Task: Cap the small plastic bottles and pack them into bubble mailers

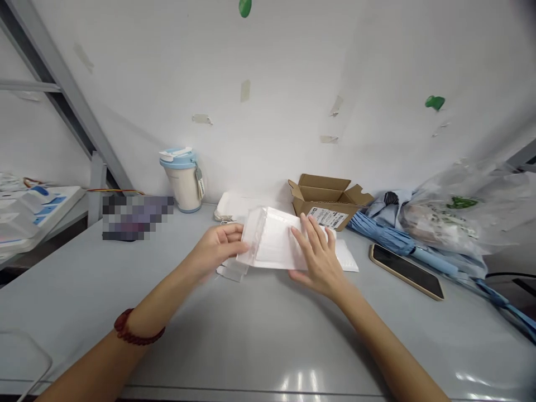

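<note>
A white padded envelope (274, 237) is held a little above the grey table (259, 335) in the middle of the view. My left hand (218, 248) pinches its left end, fingers closed on the edge. Along its right side lies my right hand (320, 257), fingers stretched over the front and thumb underneath. More white packets (347, 257) lie flat beneath and behind it, and a small white piece (230, 272) sits under my left hand.
An open cardboard box (329, 201) with a label stands behind the envelope. A blue-lidded cup (184, 178) is at the back left, a phone (406, 271) lies face up at the right, beside a folded blue umbrella (397, 240) and a clear plastic bag (464, 206).
</note>
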Demonstrator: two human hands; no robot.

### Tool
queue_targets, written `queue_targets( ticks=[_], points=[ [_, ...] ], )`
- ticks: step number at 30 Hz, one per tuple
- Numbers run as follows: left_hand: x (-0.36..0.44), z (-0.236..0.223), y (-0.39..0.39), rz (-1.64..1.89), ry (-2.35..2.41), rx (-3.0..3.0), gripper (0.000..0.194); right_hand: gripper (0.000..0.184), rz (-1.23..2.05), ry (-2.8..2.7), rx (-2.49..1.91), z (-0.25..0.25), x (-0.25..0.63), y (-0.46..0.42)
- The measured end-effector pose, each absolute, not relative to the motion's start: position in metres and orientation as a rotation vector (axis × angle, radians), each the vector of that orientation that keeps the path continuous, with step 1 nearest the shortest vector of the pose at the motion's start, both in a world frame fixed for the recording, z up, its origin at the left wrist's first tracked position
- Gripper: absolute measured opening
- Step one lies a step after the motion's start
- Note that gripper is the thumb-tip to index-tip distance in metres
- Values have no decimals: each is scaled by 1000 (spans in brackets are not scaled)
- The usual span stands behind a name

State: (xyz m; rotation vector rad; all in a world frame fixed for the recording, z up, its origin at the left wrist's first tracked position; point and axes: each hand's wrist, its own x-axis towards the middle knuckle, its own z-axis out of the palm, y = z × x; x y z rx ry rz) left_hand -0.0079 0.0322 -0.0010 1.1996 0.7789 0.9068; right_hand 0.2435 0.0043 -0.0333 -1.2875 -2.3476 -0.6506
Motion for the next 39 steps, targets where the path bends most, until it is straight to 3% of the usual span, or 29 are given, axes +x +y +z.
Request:
queue_targets(
  ticks=[3,13,18,28,39],
  points=[
    [3,-2,21,773,719,1299,27,95,-505,-2384,-1249,-32,237,-3],
    [18,-11,7,665,753,1417,16,96,-234,-2469,-1127,-27,227,-19],
    [21,-16,6,664,827,1481,22,94,-259,-2480,-1089,-27,227,-19],
    [24,-16,3,731,1002,1496,31,74,-448,-2361,-992,-28,229,-17],
    [18,-4,8,895,998,1463,30,74,-450,-2232,-1086,-32,246,1]
  ],
)
